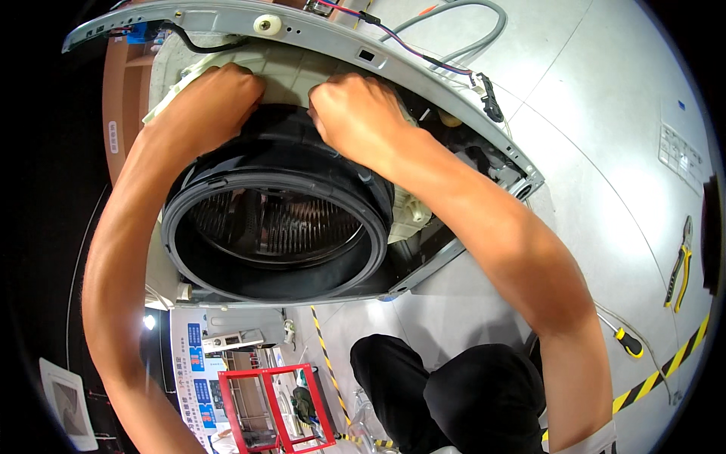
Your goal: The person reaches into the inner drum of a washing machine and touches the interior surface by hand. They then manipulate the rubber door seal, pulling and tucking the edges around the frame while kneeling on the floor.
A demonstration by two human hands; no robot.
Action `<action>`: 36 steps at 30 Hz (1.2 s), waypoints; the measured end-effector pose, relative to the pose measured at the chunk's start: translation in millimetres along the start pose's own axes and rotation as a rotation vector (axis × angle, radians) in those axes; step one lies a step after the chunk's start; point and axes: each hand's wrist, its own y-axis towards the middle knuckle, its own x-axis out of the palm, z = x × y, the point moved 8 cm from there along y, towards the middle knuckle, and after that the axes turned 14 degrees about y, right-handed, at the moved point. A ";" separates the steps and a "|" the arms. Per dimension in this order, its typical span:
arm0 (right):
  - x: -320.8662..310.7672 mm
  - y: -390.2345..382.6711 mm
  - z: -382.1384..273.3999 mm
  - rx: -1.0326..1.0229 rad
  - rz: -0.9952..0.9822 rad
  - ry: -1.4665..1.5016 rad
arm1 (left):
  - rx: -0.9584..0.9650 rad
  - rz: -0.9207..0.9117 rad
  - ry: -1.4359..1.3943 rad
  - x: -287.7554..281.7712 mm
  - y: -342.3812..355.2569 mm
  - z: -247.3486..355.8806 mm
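A washing machine with its outer panels off fills the upper middle; its grey metal frame [423, 72] runs across the top. The dark rubber door gasket [227, 261] rings the ribbed steel drum [280, 223]. My left hand [219, 91] is curled over the gasket's upper left edge against the pale tub. My right hand [355, 113] grips the gasket's upper right edge, fingers tucked behind it. Both forearms reach up from the lower edge.
Yellow-handled pliers [681, 265] and a yellow-and-black screwdriver [626, 342] lie on the grey floor at right, near striped hazard tape [665, 371]. A grey hose [469, 30] and wires hang off the frame. A red rack [265, 408] stands below left. My dark-trousered knees [446, 393] are at the bottom.
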 end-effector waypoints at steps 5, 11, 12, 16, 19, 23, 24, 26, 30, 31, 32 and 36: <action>-8.1 -8.0 0.5 -0.054 0.109 0.015 | -0.032 0.095 -0.118 -8.9 -1.8 -0.7; -2.7 3.7 15.2 0.072 0.087 0.015 | -0.019 0.128 -0.090 -2.9 3.5 -13.3; 2.7 -1.0 21.9 0.100 0.014 0.007 | -0.056 0.166 -0.072 -6.1 -0.4 -11.6; -24.5 -56.9 9.0 -0.037 0.179 0.236 | -0.166 0.216 -0.232 9.7 -24.8 -12.6; -37.2 -112.8 23.7 0.230 0.265 0.537 | -0.271 0.224 -0.381 -0.1 -46.8 -22.4; -13.7 -191.8 71.0 0.755 0.273 0.905 | -0.439 0.227 -0.483 12.0 -66.6 -30.9; -3.9 -203.7 76.9 0.791 0.218 0.929 | -0.435 0.246 -0.542 18.7 -70.5 -30.3; 20.1 -217.6 90.0 0.844 0.125 0.995 | -0.398 0.229 -0.540 35.2 -72.3 -29.6; 45.1 -208.7 89.2 0.706 0.032 0.756 | -0.470 0.166 -0.637 51.7 -76.8 -45.0; 49.3 -203.0 84.1 0.655 0.036 0.680 | -0.436 0.211 -0.646 47.6 -82.2 -44.9; 50.0 -197.0 84.8 0.632 0.003 0.582 | -0.399 0.264 -0.665 46.7 -85.5 -40.3; 63.0 -191.7 88.4 0.558 0.091 0.496 | -0.383 0.332 -0.497 45.1 -112.3 -30.0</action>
